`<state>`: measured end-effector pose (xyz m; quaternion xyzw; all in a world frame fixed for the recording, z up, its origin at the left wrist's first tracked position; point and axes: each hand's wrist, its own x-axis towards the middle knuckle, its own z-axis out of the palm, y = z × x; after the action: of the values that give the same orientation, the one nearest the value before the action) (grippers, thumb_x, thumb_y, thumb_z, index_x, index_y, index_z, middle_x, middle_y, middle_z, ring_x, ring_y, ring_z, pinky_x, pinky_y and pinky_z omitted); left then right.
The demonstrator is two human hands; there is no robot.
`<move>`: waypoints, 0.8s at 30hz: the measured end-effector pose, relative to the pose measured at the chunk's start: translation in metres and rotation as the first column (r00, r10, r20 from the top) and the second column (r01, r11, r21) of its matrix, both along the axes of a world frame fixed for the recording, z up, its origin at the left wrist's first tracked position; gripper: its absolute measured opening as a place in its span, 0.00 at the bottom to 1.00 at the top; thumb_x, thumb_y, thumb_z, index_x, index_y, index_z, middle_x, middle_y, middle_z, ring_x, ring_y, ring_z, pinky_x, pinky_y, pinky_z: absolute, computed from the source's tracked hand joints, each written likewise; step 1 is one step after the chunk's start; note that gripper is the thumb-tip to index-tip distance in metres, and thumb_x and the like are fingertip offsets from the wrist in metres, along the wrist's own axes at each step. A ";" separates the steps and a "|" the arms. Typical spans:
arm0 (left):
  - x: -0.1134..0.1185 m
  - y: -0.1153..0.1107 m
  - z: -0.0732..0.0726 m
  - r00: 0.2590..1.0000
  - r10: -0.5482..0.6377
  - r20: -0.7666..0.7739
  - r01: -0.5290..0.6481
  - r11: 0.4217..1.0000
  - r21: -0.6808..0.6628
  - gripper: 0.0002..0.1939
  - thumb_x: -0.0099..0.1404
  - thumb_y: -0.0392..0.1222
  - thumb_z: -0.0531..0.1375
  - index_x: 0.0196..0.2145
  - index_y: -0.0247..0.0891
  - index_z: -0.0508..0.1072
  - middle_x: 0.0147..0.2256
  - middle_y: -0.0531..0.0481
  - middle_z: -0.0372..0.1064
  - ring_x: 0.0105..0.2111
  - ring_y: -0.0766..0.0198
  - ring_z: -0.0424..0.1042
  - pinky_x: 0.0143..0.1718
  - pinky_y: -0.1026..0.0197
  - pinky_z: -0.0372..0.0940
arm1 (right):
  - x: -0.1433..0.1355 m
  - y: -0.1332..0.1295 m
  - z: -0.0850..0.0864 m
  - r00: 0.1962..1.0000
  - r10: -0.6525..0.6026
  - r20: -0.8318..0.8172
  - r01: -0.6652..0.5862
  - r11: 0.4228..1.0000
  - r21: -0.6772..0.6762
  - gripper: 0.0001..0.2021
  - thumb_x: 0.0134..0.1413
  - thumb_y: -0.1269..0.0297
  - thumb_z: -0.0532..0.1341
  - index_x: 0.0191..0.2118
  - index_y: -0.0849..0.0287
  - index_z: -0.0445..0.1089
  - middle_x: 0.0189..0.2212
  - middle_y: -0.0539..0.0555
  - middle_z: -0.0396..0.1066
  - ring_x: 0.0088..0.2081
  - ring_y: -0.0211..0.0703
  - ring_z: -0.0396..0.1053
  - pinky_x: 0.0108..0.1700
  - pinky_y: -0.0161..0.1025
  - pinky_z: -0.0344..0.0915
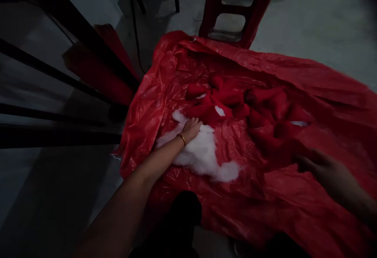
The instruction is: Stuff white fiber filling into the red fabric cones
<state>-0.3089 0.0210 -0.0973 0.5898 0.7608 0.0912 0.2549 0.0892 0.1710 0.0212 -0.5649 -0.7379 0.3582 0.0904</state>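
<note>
On red plastic sheet (147,120): white fluff (196,152) left loose; white shows in some red cloth pieces (207,110)
Your left hand (192,128): fingers curled, pinch hidden
Right hand (326,169): pinch unclear

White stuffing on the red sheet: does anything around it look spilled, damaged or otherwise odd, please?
Nothing looks clearly damaged. The white stuffing lies loose and uneven on the red plastic sheet, so it could look spilled. A white patch shows on one red fabric piece; I cannot tell if that is an opening.
</note>
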 end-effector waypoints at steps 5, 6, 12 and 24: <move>0.034 -0.024 0.063 0.949 0.232 0.214 -0.292 0.902 0.318 0.22 0.66 0.37 0.59 0.57 0.32 0.67 0.61 0.36 0.62 0.65 0.45 0.54 0.66 0.40 0.49 | -0.049 -0.050 -0.013 0.879 -0.420 -0.224 0.299 0.854 -0.426 0.18 0.39 0.49 0.71 0.29 0.55 0.70 0.19 0.49 0.68 0.20 0.39 0.65 0.23 0.36 0.64; 0.048 -0.040 0.072 0.879 0.264 0.397 -0.397 0.867 0.303 0.17 0.68 0.39 0.56 0.54 0.34 0.69 0.55 0.39 0.68 0.59 0.50 0.63 0.62 0.45 0.57 | -0.065 -0.059 -0.017 0.812 -0.510 -0.286 0.328 0.802 -0.500 0.19 0.38 0.50 0.72 0.32 0.55 0.69 0.20 0.48 0.68 0.20 0.37 0.65 0.22 0.34 0.64; 0.105 -0.098 0.070 0.123 0.362 0.924 -0.624 0.752 -0.212 0.30 0.53 0.48 0.71 0.52 0.41 0.71 0.55 0.40 0.70 0.53 0.50 0.70 0.51 0.53 0.67 | -0.179 -0.138 -0.035 0.594 -0.692 -0.412 0.282 0.658 -0.698 0.23 0.40 0.46 0.71 0.34 0.55 0.63 0.21 0.47 0.70 0.20 0.35 0.66 0.20 0.31 0.62; 0.054 -0.072 0.058 -0.774 0.287 0.564 -0.538 0.171 -0.825 0.06 0.59 0.39 0.66 0.33 0.36 0.74 0.29 0.52 0.75 0.28 0.65 0.74 0.35 0.61 0.69 | -0.111 -0.169 -0.077 0.970 -0.122 -0.212 0.075 0.973 -0.219 0.29 0.58 0.40 0.57 0.54 0.60 0.70 0.34 0.57 0.73 0.31 0.47 0.71 0.32 0.43 0.70</move>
<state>-0.2550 -0.0506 -0.0393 -0.3342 0.4372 0.6698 0.4985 -0.0216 0.0021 -0.0553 -0.5632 -0.6521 0.4904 0.1308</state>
